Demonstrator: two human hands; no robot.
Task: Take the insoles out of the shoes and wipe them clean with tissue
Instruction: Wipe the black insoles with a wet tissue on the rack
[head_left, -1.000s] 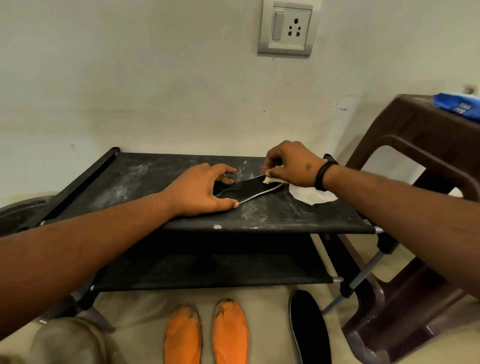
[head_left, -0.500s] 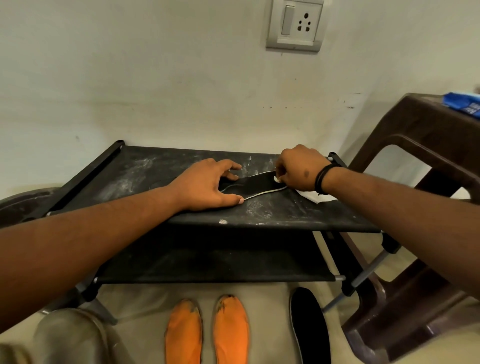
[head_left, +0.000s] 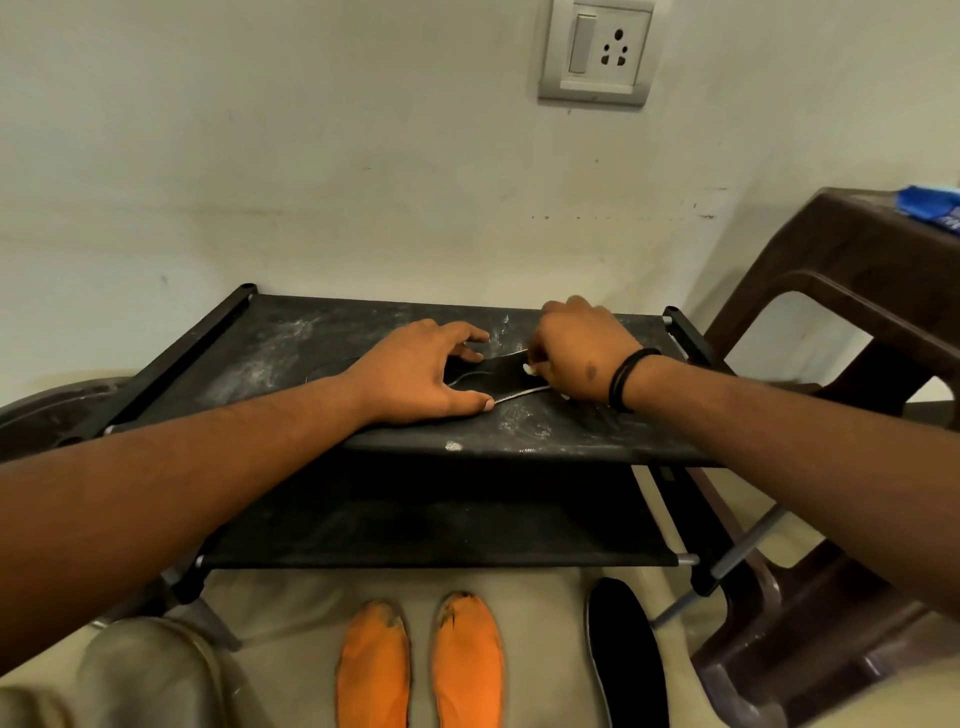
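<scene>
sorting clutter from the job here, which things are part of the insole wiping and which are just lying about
In the job:
black insole on the rack
tissue
left hand
right hand
orange insoles
black insole on the floor

Lying about:
brown plastic chair
blue packet
wall socket

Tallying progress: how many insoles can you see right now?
4: a black insole on the rack top under both hands, two orange insoles and another black one on the floor.

We reached both bare forearms forward, converging ahead of us. Our left hand lay palm down, fingers spread and thumb out flat. Our right hand, banded at the wrist, was curled with fingertips pinched together.
</scene>
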